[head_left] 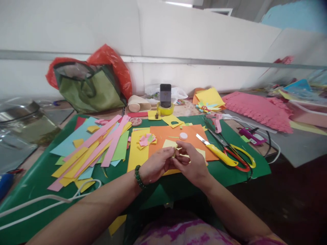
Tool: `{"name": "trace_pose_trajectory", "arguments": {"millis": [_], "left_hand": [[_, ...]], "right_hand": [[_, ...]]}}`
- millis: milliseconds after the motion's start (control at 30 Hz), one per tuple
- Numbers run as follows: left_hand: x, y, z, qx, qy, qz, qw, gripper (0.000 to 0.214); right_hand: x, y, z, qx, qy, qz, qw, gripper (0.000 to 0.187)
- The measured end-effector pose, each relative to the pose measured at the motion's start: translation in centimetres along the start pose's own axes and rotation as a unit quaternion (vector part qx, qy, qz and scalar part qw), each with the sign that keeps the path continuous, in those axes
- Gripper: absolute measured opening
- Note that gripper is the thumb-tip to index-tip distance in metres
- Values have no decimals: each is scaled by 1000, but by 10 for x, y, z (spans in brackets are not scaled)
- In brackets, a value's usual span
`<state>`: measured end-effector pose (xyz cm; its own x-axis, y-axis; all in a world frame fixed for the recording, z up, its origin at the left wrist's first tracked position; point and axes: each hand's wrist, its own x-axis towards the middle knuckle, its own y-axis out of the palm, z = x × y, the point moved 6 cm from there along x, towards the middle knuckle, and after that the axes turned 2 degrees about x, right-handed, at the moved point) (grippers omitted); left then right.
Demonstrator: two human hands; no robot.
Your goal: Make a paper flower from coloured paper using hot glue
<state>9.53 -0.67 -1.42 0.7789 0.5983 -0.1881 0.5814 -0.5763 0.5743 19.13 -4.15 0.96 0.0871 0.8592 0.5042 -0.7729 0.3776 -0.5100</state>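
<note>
My left hand (158, 162), with a green bead bracelet at its wrist, pinches a small pale yellow piece of paper (174, 147). From the other side my right hand (192, 162) closes its fingers on the same piece; the fingers partly hide it. Both hands are over an orange paper sheet (163, 134), with pale yellow paper lying beneath them. A small round white lid (183, 136) rests just beyond the fingertips. To the left of my left hand is a pink and yellow paper flower (146, 140).
Right of my hands lie a yellow utility knife (221, 154), scissors (237, 158) and a pink glue gun (216, 122). Coloured paper strips (94, 149) spread over the green mat (33, 190) at left. A phone (165, 95) stands in a yellow tape roll (166, 109). White cables (63, 200) cross the left front.
</note>
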Motion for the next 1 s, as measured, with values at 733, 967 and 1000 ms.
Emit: {"name": "trace_pose_trajectory", "arguments": {"millis": [733, 967, 1000], "left_hand": [[0, -5, -7, 181, -4, -17, 983, 31], [1, -11, -11, 5, -50, -19, 999, 22], [1, -11, -11, -1, -49, -21, 999, 21]], "right_hand": [[12, -33, -23, 94, 107, 48, 989, 34], [-6, -101, -101, -459, 128, 63, 877, 37], [-10, -103, -111, -487, 143, 76, 858, 35]]}}
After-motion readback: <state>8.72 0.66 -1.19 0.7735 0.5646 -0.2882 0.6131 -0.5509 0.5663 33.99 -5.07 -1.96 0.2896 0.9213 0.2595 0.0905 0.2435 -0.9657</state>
